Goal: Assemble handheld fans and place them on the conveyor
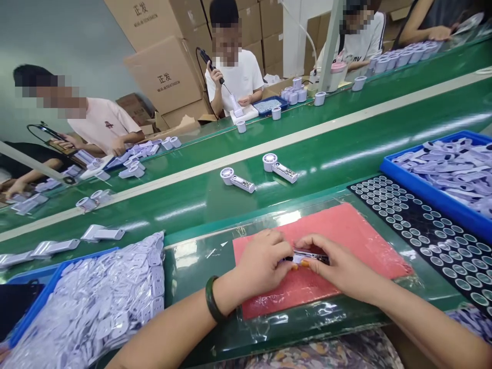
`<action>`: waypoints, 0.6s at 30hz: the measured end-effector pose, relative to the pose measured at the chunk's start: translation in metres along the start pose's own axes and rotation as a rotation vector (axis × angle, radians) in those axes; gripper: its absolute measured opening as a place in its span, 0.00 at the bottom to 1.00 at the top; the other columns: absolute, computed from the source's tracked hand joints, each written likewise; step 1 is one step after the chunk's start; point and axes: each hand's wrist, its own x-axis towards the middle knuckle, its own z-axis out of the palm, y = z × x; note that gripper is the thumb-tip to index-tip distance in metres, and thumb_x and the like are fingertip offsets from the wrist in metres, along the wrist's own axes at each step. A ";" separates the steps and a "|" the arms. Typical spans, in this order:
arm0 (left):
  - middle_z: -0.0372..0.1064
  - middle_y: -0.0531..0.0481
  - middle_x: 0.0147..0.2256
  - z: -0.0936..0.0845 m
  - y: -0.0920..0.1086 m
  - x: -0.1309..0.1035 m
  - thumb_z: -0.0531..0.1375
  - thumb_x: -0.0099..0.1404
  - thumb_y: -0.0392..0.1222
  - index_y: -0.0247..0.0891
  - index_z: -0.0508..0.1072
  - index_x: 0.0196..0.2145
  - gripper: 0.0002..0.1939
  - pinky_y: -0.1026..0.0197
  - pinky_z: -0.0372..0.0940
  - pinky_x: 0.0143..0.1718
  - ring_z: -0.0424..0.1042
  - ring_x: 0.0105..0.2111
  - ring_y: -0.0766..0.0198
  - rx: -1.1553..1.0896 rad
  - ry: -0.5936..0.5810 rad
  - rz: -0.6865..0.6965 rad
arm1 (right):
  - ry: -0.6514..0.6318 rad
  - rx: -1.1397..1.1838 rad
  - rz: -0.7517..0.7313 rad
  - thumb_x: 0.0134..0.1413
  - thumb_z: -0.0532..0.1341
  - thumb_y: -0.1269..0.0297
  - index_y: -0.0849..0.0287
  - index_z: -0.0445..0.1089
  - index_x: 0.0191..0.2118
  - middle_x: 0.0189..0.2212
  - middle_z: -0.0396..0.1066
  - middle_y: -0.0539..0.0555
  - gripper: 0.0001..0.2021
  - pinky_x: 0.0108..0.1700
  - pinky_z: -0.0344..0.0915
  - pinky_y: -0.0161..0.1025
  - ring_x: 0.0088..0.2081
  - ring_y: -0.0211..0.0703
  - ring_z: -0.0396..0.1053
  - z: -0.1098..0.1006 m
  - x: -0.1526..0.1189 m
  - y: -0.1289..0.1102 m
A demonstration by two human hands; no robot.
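Note:
Over the red mat (330,223), my left hand (263,261) and my right hand (338,264) close around a small lilac and black plastic part (303,257). Each hand pinches one end of it, the left at its left end and the right at its right end. Fingers cover much of the part, so its full shape is hidden. A green bangle (213,300) circles my left wrist. Beyond the mat, two lilac handheld fans (238,180) (280,168) lie on the green conveyor belt (184,205), their handles showing dark inner parts.
At right, a blue tray (434,197) holds lilac strips beside a black sheet of round clear pieces (426,230). At left, bagged lilac parts (103,297) fill another blue tray (31,312). Several co-workers sit across the belt; one holds an electric screwdriver (213,66).

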 end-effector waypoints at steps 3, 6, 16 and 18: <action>0.69 0.49 0.43 0.004 0.011 -0.011 0.68 0.64 0.34 0.38 0.71 0.39 0.09 0.51 0.61 0.54 0.67 0.46 0.55 0.005 -0.010 -0.042 | -0.046 -0.142 -0.005 0.66 0.56 0.56 0.55 0.65 0.56 0.50 0.64 0.56 0.17 0.52 0.64 0.51 0.52 0.56 0.63 -0.001 -0.008 -0.004; 0.69 0.47 0.47 0.013 0.021 -0.021 0.63 0.67 0.32 0.39 0.70 0.48 0.13 0.45 0.57 0.59 0.63 0.53 0.50 0.053 0.030 -0.098 | -0.057 -0.257 -0.093 0.67 0.53 0.61 0.55 0.67 0.54 0.47 0.65 0.56 0.13 0.49 0.64 0.51 0.49 0.56 0.63 0.001 -0.012 -0.010; 0.67 0.45 0.48 0.013 0.021 -0.018 0.64 0.64 0.33 0.37 0.70 0.50 0.17 0.44 0.58 0.59 0.62 0.53 0.49 0.252 -0.025 -0.071 | 0.056 -0.311 -0.180 0.68 0.52 0.59 0.56 0.61 0.60 0.55 0.61 0.59 0.18 0.55 0.63 0.55 0.56 0.58 0.60 0.005 -0.019 0.001; 0.67 0.45 0.46 0.000 0.016 -0.012 0.63 0.62 0.31 0.36 0.71 0.47 0.15 0.45 0.61 0.55 0.63 0.50 0.49 0.356 -0.099 -0.067 | 0.086 -0.343 -0.160 0.69 0.52 0.57 0.55 0.56 0.65 0.60 0.56 0.58 0.23 0.58 0.61 0.56 0.60 0.57 0.55 -0.005 -0.025 0.004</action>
